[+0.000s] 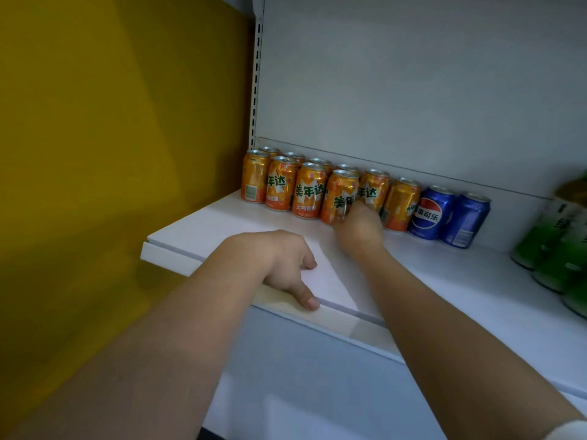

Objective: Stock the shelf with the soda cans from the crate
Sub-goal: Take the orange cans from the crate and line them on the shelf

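The right hand (360, 227) reaches deep onto the white metal shelf (444, 281), its fingers curled round the lower part of an upright orange printed soda can (338, 196) that stands directly ahead of it, long axis vertical, at the right end of the front row of matching orange cans (282, 182). The left hand (282, 265), nearer the shelf's front, holds nothing and rests with fingers bent over the edge. Just right of the held can stand two more orange cans (401, 204) and two blue cola cans (448, 212), with green bottles (556, 249) farther right, so I judge the room for sliding it sideways to be tight; the crate is out of view.
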{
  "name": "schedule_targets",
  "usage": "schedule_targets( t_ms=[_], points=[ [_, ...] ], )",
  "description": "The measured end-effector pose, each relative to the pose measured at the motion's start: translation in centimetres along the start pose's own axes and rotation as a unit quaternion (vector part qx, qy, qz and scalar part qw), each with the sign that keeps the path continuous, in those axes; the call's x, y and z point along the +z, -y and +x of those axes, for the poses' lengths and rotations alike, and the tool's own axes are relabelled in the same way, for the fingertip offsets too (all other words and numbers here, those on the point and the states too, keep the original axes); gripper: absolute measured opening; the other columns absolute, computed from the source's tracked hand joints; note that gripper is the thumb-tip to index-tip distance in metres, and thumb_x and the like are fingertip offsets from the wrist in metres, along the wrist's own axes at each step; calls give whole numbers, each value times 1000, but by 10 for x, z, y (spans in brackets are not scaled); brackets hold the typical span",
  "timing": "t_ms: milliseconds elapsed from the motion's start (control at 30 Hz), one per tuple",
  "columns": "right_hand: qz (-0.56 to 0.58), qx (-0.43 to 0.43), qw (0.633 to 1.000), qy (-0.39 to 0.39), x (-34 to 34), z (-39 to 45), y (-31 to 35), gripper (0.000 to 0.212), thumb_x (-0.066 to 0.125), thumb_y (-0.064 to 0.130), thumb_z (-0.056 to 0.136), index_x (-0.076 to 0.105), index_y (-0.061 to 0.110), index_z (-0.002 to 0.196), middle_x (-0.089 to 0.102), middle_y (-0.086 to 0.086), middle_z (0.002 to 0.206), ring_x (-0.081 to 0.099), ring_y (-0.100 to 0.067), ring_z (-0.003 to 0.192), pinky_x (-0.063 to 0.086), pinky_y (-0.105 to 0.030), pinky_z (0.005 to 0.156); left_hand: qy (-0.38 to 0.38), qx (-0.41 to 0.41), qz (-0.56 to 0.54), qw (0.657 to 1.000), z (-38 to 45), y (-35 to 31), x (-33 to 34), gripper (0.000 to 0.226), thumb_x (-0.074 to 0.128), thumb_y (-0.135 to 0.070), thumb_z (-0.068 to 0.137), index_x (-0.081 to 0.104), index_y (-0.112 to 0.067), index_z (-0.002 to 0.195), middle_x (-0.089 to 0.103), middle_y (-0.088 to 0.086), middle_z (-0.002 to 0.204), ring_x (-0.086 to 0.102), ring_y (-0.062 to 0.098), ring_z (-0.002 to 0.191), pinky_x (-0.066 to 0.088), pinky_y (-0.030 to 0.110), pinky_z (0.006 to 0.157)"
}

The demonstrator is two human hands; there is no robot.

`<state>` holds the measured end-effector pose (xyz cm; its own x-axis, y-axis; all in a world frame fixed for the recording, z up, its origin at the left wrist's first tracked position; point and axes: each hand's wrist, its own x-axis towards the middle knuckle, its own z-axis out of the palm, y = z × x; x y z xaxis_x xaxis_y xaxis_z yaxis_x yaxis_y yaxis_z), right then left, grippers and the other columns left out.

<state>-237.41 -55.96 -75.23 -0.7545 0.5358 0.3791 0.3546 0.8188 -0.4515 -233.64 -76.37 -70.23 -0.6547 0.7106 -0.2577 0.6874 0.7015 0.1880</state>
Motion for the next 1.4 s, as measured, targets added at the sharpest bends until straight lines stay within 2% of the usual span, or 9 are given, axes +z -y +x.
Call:
schedule_targets(
  t_ms=[167, 267, 367, 567, 700, 833, 1067, 1267, 1400],
  points=[
    [21, -138, 982, -125, -37, -79, 16, 23, 48, 15, 94, 69, 8, 88, 70, -12, 84, 64, -34, 78, 44, -36, 58, -183, 14, -91, 979, -21, 12, 54, 75, 70, -63, 79, 48, -33, 143, 39, -3, 153, 37, 21, 142, 24, 52, 117],
    [161, -146, 963, -158, -45, -155, 27, 23, 49, 18, 96, 71, 16, 104, 67, 1, 78, 59, -16, 71, 44, -31, 63, -374, 91, -203, 901, -50, 13, 120, 44, 70, -44, 85, 65, -20, 122, 58, -1, 134, 46, 16, 135, 27, 38, 118],
    [210, -170, 960, -72, -19, -241, 19, 23, 53, 16, 97, 70, 17, 111, 63, 9, 75, 55, -7, 66, 42, -18, 65, -442, 71, -304, 841, -87, 10, 186, 31, 67, -29, 92, 64, -13, 118, 62, -2, 124, 54, 10, 121, 40, 22, 103],
    [131, -127, 960, 214, 91, -368, -40, 26, 55, 12, 96, 70, 16, 117, 70, 0, 114, 66, -14, 94, 49, -20, 81, -29, -92, -405, 909, -124, 45, 340, 10, 59, -34, 95, 65, -27, 97, 69, -7, 92, 65, 13, 90, 53, 30, 79],
    [22, -89, 907, 410, 140, -426, -64, 28, 50, 19, 97, 67, 21, 119, 69, -1, 113, 65, -16, 96, 54, -26, 81, 137, -189, -329, 915, -140, 57, 420, 16, 47, -23, 100, 63, -23, 101, 67, 1, 108, 60, 16, 95, 48, 28, 80],
    [-57, -105, 853, 509, 180, -470, -61, 26, 53, 27, 96, 62, 14, 116, 67, -9, 110, 64, -25, 101, 56, -36, 82, 180, -295, -298, 890, -151, 79, 475, 29, 43, -13, 99, 62, -14, 121, 64, 8, 126, 61, 24, 112, 49, 37, 100],
    [-162, -111, 811, 552, 254, -520, -62, 43, 51, 29, 98, 50, 10, 137, 56, -17, 133, 57, -34, 118, 49, -39, 93, 177, -343, -344, 856, -138, 91, 504, 35, 39, -19, 104, 61, -5, 128, 60, 13, 133, 57, 29, 122, 44, 32, 98],
    [-242, -123, 821, 502, 284, -531, -59, 42, 40, 14, 102, 37, -3, 141, 59, -22, 130, 63, -35, 113, 52, -41, 86, 159, -385, -371, 830, -137, 98, 515, 34, 44, -28, 103, 62, -9, 125, 62, 12, 127, 59, 29, 114, 46, 33, 94],
    [-160, -97, 844, 503, 260, -520, -58, 48, 63, 34, 91, 48, 13, 131, 63, -10, 123, 65, -28, 107, 54, -36, 83, 102, -397, -430, 805, -142, 98, 503, 31, 47, -31, 100, 61, -13, 120, 62, 4, 115, 57, 22, 99, 45, 30, 89]
  ],
)
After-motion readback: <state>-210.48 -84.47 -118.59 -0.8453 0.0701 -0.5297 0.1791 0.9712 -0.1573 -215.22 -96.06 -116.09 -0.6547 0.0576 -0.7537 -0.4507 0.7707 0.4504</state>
